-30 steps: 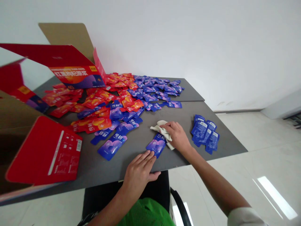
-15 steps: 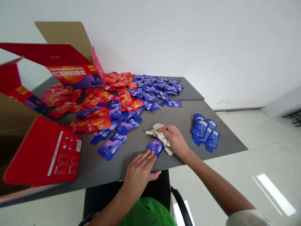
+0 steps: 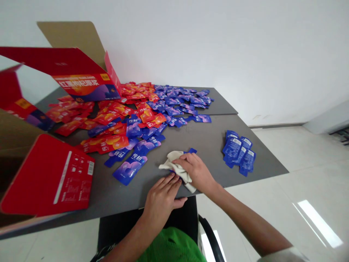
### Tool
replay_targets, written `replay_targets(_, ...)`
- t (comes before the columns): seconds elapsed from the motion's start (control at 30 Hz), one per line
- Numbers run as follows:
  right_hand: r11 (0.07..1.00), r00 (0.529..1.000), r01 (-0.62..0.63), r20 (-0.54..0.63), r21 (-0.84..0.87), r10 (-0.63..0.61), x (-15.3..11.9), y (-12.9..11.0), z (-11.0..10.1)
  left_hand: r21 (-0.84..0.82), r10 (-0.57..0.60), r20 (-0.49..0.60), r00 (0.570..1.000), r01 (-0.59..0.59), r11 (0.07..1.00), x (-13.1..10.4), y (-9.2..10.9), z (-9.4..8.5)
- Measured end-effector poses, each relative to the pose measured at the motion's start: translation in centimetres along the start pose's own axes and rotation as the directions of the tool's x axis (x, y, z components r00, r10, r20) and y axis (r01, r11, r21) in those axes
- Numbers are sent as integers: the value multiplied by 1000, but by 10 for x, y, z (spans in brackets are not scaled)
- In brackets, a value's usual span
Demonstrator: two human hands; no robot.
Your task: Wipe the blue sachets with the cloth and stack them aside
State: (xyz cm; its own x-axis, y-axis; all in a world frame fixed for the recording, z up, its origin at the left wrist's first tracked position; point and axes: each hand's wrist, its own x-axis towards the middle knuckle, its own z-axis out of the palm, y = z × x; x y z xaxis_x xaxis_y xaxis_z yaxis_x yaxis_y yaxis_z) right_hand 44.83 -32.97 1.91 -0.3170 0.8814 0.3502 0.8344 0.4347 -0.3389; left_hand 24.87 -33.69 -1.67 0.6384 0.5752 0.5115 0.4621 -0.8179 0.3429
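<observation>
In the head view, my right hand point(image 3: 196, 171) is closed on a crumpled off-white cloth point(image 3: 174, 158), which lies over a blue and purple pouch point(image 3: 192, 150) near the table's front edge. Most of that pouch is hidden; its spout end sticks out beyond the cloth. My left hand point(image 3: 163, 193) lies with fingers stretched out, fingertips pressing the pouch's near end against the table. To the left of both hands lies another blue pouch point(image 3: 131, 168), flat and face up.
Red pouches point(image 3: 109, 112) and blue pouches point(image 3: 174, 100) are heaped across the back left of the grey table point(image 3: 207, 134). Several blue pouches point(image 3: 238, 153) lie face down at the right. An open red carton point(image 3: 87, 87) and a red box flap point(image 3: 54, 174) stand left.
My right hand has slid the cloth left and slightly down across the pouch, covering its printed face and uncovering its spout end. My left hand stays in place.
</observation>
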Motion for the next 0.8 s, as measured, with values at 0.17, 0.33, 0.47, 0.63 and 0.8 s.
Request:
replay_targets(0.17, 972, 987, -149, -84, -184, 135, 13, 73, -27, 32, 33, -16, 999, -33, 999, -4, -3, 4)
replay_targets(0.33, 981, 962, -158, -241, -110, 128, 12, 40, -45, 25, 34, -14, 999, -34, 999, -4, -3, 4)
replay_targets(0.47, 999, 999, 40, -31, -20, -40, 3, -16, -22, 13, -25, 32, 999, 25, 1000, -1, 0, -1)
replay_targets(0.63, 1000, 1000, -17, 10, 1, 17, 2, 1, 0, 11, 24, 3, 1000, -24, 1000, 1, -1, -1)
replay_targets(0.8, 986, 993, -113, -48, -123, 107, 14, 57, -21, 32, 51, -15, 999, -50, 998, -2, -5, 3)
